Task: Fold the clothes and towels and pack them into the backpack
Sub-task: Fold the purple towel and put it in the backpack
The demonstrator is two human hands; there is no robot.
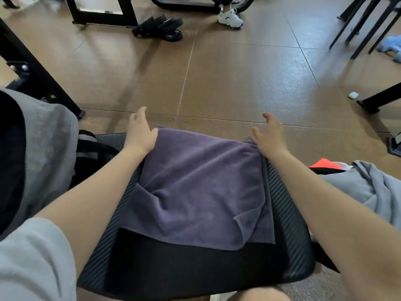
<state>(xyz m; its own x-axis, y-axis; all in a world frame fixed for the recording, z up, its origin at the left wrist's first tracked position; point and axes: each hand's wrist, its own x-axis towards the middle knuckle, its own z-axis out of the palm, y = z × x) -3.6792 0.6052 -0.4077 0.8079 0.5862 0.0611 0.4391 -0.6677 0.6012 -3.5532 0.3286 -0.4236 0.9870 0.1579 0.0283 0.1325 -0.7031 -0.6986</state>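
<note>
A purple towel (199,185) lies folded over on a black chair seat (195,261), its near right corner curled up. My left hand (140,132) rests at the towel's far left corner with fingers spread and relaxed. My right hand (269,135) hovers over the far right corner, fingers straight and apart, holding nothing. A grey and black backpack (43,153) stands open at the left beside the chair. A grey garment (373,187) lies crumpled at the right, over something orange-red (323,164).
Black table legs (41,68) stand at the left and right. On the brown floor are black straps (160,27), a person's white shoe (230,17), a small white case (353,95) and a blue cloth (390,45).
</note>
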